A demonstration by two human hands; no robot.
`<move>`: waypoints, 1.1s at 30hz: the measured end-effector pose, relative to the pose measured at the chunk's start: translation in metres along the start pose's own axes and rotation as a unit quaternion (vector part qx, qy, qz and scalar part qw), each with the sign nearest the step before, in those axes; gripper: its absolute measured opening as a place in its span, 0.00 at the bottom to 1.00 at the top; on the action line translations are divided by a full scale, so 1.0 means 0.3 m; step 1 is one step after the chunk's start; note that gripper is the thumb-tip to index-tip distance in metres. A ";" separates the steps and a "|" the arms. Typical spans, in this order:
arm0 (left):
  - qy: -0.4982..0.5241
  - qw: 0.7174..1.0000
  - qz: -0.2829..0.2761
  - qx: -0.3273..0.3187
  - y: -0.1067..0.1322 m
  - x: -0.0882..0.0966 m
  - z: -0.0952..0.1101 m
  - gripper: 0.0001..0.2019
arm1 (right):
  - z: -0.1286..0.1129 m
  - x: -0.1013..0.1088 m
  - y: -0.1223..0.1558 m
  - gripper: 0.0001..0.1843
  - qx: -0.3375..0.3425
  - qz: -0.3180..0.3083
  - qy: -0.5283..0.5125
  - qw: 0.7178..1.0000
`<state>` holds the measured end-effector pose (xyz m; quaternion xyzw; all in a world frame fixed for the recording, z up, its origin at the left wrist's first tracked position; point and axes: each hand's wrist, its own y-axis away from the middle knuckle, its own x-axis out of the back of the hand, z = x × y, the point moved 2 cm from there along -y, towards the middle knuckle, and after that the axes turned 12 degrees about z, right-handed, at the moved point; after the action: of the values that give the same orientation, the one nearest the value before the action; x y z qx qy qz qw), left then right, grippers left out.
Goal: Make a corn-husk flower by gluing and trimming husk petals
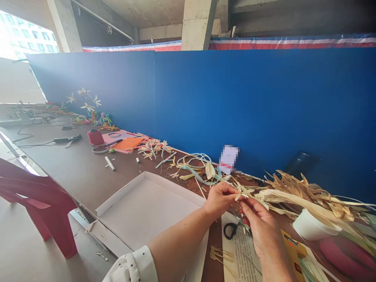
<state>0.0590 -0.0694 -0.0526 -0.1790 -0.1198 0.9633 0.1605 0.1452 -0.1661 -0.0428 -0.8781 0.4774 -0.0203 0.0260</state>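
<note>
My left hand (221, 200) and my right hand (260, 219) meet over the table, fingertips pinched together on a small pale strip of corn husk (241, 196). Below them, black-handled scissors (230, 231) lie on a printed sheet of paper (235, 260); the blades are partly hidden. A flat husk piece cut into prongs (219, 255) rests at the sheet's left edge. Just right of my fingers, a heap of dried corn husks (311, 192) lies along the blue panel. Husk scraps and pale blue strips (194, 160) are scattered behind my left hand.
A shallow white cardboard tray (138, 207) sits left of my arm. A white cup (314, 225), a yellow packet (289, 250) and a dark red object (340, 252) stand right. Farther left are husk flowers (86, 105), a corded tool (67, 139) and a red chair (55, 211).
</note>
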 end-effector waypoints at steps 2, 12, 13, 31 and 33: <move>0.016 1.000 -0.005 0.016 0.002 -0.003 0.005 0.18 | -0.012 -0.005 0.006 0.27 0.006 -0.001 -0.010 1.000; 0.029 0.998 -0.050 0.020 0.002 -0.006 0.013 0.21 | -0.002 0.003 -0.008 0.28 0.026 0.016 -0.070 0.997; 0.022 0.998 -0.054 0.020 0.003 -0.005 0.011 0.22 | 0.005 0.007 -0.012 0.28 0.034 0.022 -0.070 0.997; 0.038 0.997 -0.036 0.058 -0.046 0.041 0.027 0.20 | 0.072 0.031 -0.053 0.25 0.087 0.070 0.016 0.994; 0.050 0.996 -0.030 0.063 -0.050 0.045 0.035 0.21 | 0.063 0.029 -0.048 0.25 0.095 0.074 0.029 0.992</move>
<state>0.0469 -0.0527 -0.0429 -0.2125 -0.0562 0.9536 0.2057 0.1631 -0.1650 -0.0606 -0.8330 0.5375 -0.0892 0.0966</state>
